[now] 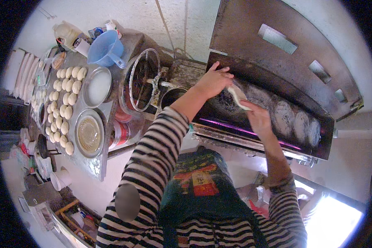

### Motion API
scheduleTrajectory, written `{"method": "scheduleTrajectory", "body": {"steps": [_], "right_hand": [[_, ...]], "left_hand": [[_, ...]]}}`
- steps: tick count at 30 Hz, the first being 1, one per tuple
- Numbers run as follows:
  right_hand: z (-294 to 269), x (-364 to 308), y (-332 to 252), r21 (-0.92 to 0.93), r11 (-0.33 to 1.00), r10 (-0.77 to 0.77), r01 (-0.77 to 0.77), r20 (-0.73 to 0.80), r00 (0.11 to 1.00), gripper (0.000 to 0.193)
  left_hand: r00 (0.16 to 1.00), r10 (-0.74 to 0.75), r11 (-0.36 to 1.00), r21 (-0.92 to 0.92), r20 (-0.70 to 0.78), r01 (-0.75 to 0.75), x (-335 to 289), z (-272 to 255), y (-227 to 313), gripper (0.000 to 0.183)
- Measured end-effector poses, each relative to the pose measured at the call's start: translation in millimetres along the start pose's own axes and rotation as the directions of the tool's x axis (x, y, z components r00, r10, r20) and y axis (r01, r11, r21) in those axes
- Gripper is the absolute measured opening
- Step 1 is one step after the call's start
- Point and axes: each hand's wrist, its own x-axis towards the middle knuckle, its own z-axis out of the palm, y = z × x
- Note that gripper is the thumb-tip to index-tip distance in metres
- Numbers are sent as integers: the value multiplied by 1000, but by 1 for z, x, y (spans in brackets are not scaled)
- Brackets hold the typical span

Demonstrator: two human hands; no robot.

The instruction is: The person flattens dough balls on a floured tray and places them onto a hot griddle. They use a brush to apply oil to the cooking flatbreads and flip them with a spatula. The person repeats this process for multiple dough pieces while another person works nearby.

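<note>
Right hand [258, 119] pinching a pale, soft, elongated strip of dough [238, 98] above a long black metal griddle [225, 106]; left hand [216, 82] touching its other end.
Left fingers are spreading; can't tell whether the thumb is gripping. Likely best: both hands lowering evenly, tension light so the middle isn't thinning, fingertips clearing the probably hot metal. Griddle is carrying pale ovals [283, 118] rightward, bread or flour marks unclear. Brown metal lid with rectangular cut-outs [244, 35] is standing open behind. Leftward, a grey metal table [130, 42] is holding rows of round cream dough balls [63, 110], two steel bowls [78, 132] and a light-blue plastic scoop [106, 51]. Pale wall [196, 25] is backing everything.
</note>
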Motion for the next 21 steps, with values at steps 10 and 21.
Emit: {"method": "scheduleTrajectory", "body": {"steps": [10, 21], "right_hand": [[52, 58, 35, -298, 904, -207, 306, 322, 924, 43], [89, 96, 38, -259, 915, -207, 311, 361, 909, 57]], "left_hand": [[846, -247, 963, -23, -474, 268, -23, -80, 19, 24], [577, -773, 623, -488, -263, 611, -197, -81, 73, 25]]}}
